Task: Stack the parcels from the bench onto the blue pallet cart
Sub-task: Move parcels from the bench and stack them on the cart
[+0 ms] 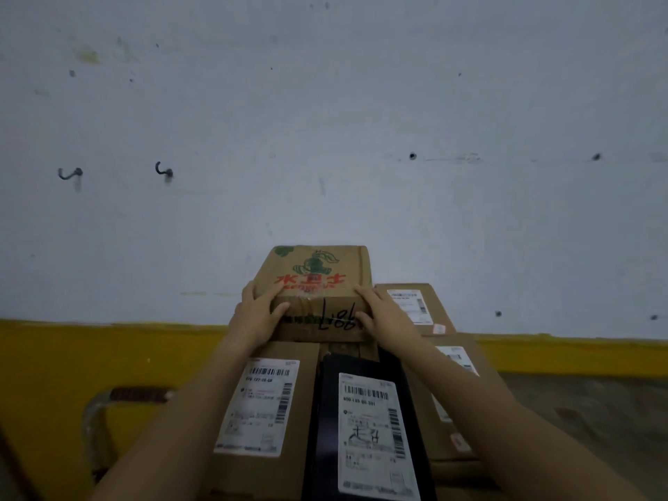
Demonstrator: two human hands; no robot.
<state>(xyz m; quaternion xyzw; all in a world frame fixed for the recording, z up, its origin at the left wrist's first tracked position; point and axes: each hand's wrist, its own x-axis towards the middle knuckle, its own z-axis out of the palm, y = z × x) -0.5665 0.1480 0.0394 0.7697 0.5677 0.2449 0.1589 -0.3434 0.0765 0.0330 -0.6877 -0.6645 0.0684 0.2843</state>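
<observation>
The printed carton (314, 280) lies dead ahead of you, at the far end of the stack and close to the wall (325, 121). Its near face, with the handwritten number, runs square across your line of reach. It rests on top of the other parcels: a brown labelled parcel (260, 403) and a black parcel (365, 421) lie side by side between you and it, and another brown parcel (412, 305) is just beside it on your right.

Your hands are apart, one on each near corner. The left hand (256, 316) and the right hand (383, 316) each grip with fingers over the top edge and thumb on the near face. Both reach equally far, so neither is nearer.

A metal handle (108, 399) shows low on your left. No blue of the cart is visible, so I cannot tell whether this stack is on the bench or the cart.
</observation>
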